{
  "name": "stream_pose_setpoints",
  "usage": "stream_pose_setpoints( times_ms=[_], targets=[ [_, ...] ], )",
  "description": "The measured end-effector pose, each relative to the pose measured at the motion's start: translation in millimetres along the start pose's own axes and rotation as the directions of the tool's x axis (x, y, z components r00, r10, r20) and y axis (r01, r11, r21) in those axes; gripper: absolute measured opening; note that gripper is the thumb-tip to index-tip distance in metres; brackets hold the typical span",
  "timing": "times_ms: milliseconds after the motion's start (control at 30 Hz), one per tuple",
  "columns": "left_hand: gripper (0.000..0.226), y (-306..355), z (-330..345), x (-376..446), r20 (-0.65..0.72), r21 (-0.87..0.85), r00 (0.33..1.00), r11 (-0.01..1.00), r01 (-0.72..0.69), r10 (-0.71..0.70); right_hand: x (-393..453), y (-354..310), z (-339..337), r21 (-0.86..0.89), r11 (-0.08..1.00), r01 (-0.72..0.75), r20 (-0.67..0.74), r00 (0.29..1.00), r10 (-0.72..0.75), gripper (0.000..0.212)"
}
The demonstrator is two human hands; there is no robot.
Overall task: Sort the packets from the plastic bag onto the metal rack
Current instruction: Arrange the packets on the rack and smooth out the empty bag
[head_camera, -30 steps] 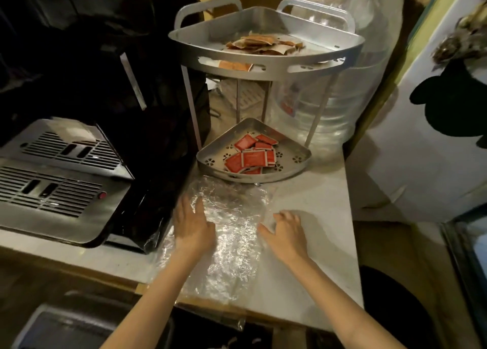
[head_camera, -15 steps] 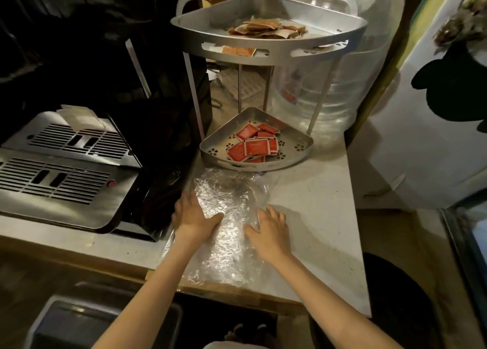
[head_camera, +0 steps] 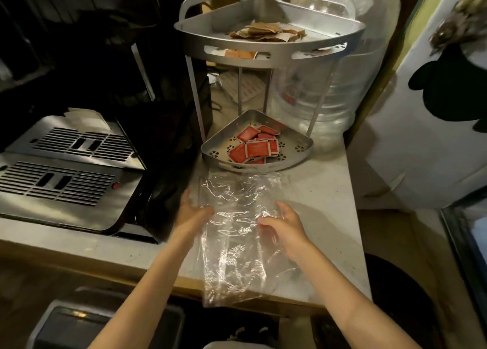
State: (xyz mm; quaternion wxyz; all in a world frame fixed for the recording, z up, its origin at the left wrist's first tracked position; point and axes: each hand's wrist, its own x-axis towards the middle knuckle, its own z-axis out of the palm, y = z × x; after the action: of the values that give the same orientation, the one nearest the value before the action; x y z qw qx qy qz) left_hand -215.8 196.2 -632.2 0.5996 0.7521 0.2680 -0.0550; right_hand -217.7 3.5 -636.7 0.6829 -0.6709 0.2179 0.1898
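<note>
Head view: plastic bag point(head_camera: 237, 232) lay flat on desk point(head_camera: 324, 190), long axis running toward rack point(head_camera: 268, 40). Left hand point(head_camera: 192, 214) spread at its edge; right hand point(head_camera: 284, 224) pinched the film, nearer.

My clear crinkled bag point(head_camera: 237, 232), red packets point(head_camera: 257, 148) on silver flower-punched tray point(head_camera: 297, 148), brown packets point(head_camera: 266, 31) above, on my grey-white counter point(head_camera: 324, 190)
</note>
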Motion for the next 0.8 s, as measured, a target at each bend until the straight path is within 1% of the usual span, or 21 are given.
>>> stream_pose_setpoints(
  times_ms=[67,100,133,200,233,267,300,333,433,500,533,600,667,700,733,800],
  targets=[
    [0.073,-1,-1,-3,0.157,-0.066,0.987,0.996,0.055,-0.044,-1,-7,-12,0.064,0.998,0.008,0.028,1.0,-0.01,0.075],
    [0.072,2,-1,-6,0.243,-0.091,0.968,0.993,0.08,-0.056,-3,-11,-17,0.076,0.997,0.017,0.02,1.0,-0.018,0.073],
    [0.074,6,-1,-9,0.331,-0.125,0.942,0.986,0.108,-0.061,-3,-16,-22,0.079,0.996,0.028,0.006,1.0,-0.029,0.07],
    [0.074,13,1,-14,0.476,-0.202,0.875,0.957,0.21,-0.092,-5,-27,-33,0.136,0.989,0.061,-0.001,0.998,-0.061,0.059],
    [0.073,17,3,-17,0.53,-0.232,0.843,0.941,0.247,-0.09,-8,-33,-39,0.169,0.983,0.076,-0.004,0.997,-0.076,0.053],
    [0.073,20,6,-17,0.56,-0.264,0.826,0.93,0.257,-0.068,-10,-39,-45,0.188,0.978,0.093,-0.01,0.996,-0.093,0.049],
    [0.073,25,9,-18,0.571,-0.3,0.82,0.921,0.249,-0.036,-12,-44,-51,0.184,0.976,0.117,-0.019,0.993,-0.115,0.047],
    [0.07,29,12,-18,0.557,-0.338,0.83,0.913,0.227,0.0,-13,-47,-56,0.163,0.976,0.145,-0.033,0.989,-0.142,0.048],
    [0.056,48,20,-19,0.51,-0.441,0.853,0.886,0.147,0.113,-17,-60,-69,0.127,0.954,0.27,-0.086,0.962,-0.261,0.061],
    [0.059,62,23,-23,0.452,-0.466,0.876,0.882,0.069,0.17,-22,-69,-75,0.135,0.921,0.364,-0.093,0.93,-0.354,0.072],
    [0.068,68,24,-23,0.413,-0.476,0.886,0.88,0.015,0.209,-25,-74,-78,0.114,0.906,0.407,-0.083,0.913,-0.4,0.074],
    [0.079,80,23,-21,0.35,-0.469,0.885,0.875,-0.117,0.306,-32,-85,-84,0.053,0.882,0.468,-0.036,0.884,-0.467,0.063],
    [0.079,92,18,-16,0.327,-0.415,0.856,0.875,-0.25,0.4,-37,-95,-88,0.0,0.869,0.496,0.014,0.868,-0.496,0.048],
    [0.076,99,15,-15,0.337,-0.386,0.838,0.875,-0.293,0.43,-38,-99,-89,-0.026,0.863,0.504,0.03,0.863,-0.504,0.045],
    [0.069,106,14,-14,0.334,-0.37,0.833,0.874,-0.314,0.441,-39,-102,-89,-0.05,0.854,0.518,0.04,0.856,-0.516,0.044],
    [0.048,118,14,-10,0.294,-0.365,0.843,0.868,-0.336,0.45,-39,-107,-89,-0.079,0.833,0.547,0.047,0.837,-0.545,0.047]
  ],
)
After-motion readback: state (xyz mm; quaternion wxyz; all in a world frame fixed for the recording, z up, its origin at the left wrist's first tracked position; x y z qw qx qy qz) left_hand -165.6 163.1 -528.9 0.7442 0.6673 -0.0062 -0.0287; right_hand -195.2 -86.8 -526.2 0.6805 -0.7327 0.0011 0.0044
